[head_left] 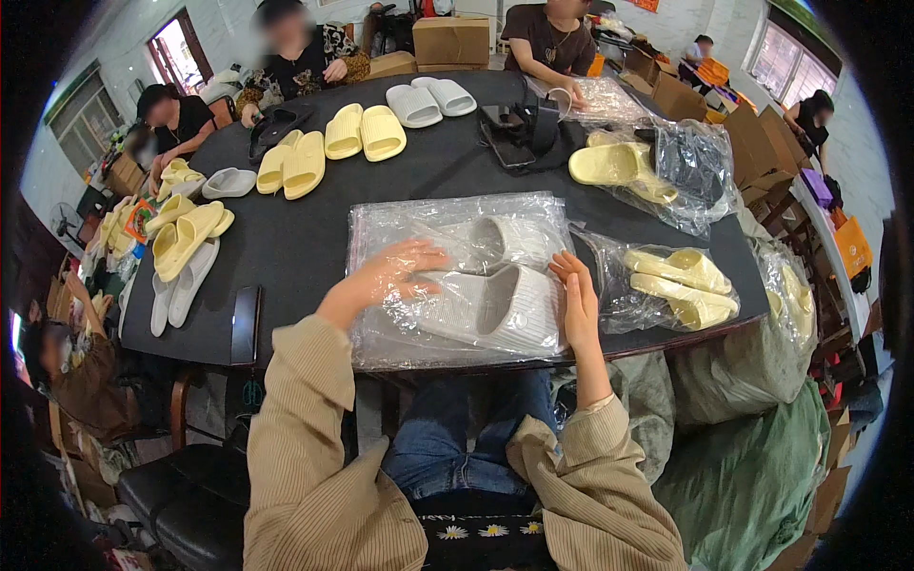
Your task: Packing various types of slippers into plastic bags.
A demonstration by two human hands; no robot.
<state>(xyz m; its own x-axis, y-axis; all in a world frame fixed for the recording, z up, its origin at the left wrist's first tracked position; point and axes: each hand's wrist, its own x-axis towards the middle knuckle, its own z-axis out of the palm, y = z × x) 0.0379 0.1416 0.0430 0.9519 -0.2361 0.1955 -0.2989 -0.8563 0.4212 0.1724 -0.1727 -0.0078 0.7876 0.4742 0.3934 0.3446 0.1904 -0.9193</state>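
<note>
A pair of light grey slippers (500, 309) lies inside a clear plastic bag (376, 333) at the table's near edge, toes to the right. My left hand (395, 274) rests on the bag beside the slippers' heel ends, fingers spread and holding nothing. At the toe ends, my right hand (577, 300) stands on its side with outstretched fingers against the bag. Just right of it, yellow slippers (681, 285) are packed in another clear bag. More clear bags lie in a stack beneath the grey pair.
Loose yellow slippers (367, 131) and grey slippers (430, 102) line the dark table's (314, 233) far and left sides. Black sandals (519, 128) and bagged yellow slippers (624, 169) lie far right. A phone (245, 324) sits at the near left edge. Several people work around the table.
</note>
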